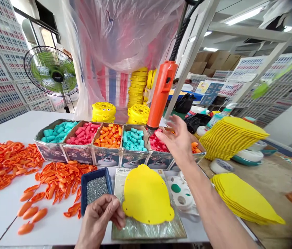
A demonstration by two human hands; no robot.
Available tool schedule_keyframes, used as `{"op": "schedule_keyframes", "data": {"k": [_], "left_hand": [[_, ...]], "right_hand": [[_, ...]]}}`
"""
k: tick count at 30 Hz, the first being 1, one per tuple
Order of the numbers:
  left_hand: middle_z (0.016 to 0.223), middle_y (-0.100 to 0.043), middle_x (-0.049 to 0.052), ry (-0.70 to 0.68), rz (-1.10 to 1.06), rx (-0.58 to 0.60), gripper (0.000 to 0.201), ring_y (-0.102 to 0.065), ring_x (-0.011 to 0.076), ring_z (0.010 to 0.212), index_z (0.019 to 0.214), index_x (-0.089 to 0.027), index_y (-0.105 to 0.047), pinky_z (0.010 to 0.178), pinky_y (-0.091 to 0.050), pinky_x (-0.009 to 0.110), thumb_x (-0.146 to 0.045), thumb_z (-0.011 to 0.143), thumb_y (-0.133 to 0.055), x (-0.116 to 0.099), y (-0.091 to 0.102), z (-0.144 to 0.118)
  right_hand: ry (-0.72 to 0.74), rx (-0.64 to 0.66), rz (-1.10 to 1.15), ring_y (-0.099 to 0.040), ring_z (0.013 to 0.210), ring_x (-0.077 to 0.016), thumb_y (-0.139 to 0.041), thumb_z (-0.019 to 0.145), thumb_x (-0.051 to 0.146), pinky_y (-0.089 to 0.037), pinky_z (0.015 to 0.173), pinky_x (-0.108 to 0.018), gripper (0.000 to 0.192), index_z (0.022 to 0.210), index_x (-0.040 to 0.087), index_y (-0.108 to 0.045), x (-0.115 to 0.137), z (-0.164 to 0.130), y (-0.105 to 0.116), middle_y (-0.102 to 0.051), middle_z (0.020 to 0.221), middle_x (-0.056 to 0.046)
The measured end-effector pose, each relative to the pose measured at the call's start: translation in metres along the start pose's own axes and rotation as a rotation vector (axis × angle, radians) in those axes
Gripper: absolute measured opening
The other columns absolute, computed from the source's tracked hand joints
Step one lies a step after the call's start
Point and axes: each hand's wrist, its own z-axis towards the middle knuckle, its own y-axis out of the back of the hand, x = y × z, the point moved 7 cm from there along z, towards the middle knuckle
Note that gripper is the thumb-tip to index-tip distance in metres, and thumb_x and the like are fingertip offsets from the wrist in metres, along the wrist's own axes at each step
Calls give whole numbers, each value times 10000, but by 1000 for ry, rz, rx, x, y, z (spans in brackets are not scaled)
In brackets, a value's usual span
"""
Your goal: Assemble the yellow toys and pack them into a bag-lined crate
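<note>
A flat yellow plastic plate (147, 195) with small screw holes along its rim lies on a wrapped board (152, 233) in front of me. My left hand (106, 214) is at the plate's lower left edge, thumb and fingers pinched together; whatever they hold is hidden. Close by on the left stands a dark blue tray (83, 193) of small metal screws (97, 189). An orange electric screwdriver (161, 93) hangs tip down from a cord above the bins. Just right of its tip, my right hand (178, 138) is raised with fingers apart, holding nothing.
Cardboard bins (108, 157) of teal, pink and orange plastic pieces form a row behind the board. Orange parts (60, 180) are heaped at left. Stacks of yellow plates (234, 135) stand at right. Two yellow casings (103, 112) sit behind the bins; a fan (51, 71) is farther back.
</note>
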Motion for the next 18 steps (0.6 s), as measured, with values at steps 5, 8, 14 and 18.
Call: {"op": "schedule_keyframes", "data": {"k": [5, 8, 14, 18], "left_hand": [[604, -742, 36, -16, 54, 24, 459, -679, 140, 506, 698, -154, -688, 522, -543, 204, -594, 815, -749, 3, -3, -1], [700, -778, 49, -107, 149, 29, 413, -735, 170, 600, 820, -164, -720, 582, -591, 228, -570, 883, -682, 0, -4, -1], [683, -758, 9, -316, 441, 48, 313, -726, 133, 582, 818, -196, -710, 578, -580, 184, -435, 972, -579, -21, -18, -4], [589, -721, -39, -499, 658, 40, 231, -690, 88, 517, 802, -206, -701, 558, -522, 127, -337, 961, -598, -38, -34, -5]], "right_hand": [[-5, 235, 278, -661, 1156, -248, -826, 747, 403, -544, 1029, -422, 560, 1231, 248, -591, 23, 25, -53, -686, 1270, -73], [-35, 213, 311, -691, 1021, -223, -784, 785, 355, -565, 954, -397, 390, 1122, 222, -641, 49, 16, -61, -724, 1132, -50], [-86, 270, 503, -672, 765, -150, -801, 756, 319, -557, 658, -301, 411, 1110, 261, -601, 102, -10, -55, -706, 1043, -2], [-112, 385, 543, -604, 607, -123, -764, 821, 338, -507, 573, -290, 349, 1125, 230, -630, 123, -19, -57, -698, 840, 6]]}}
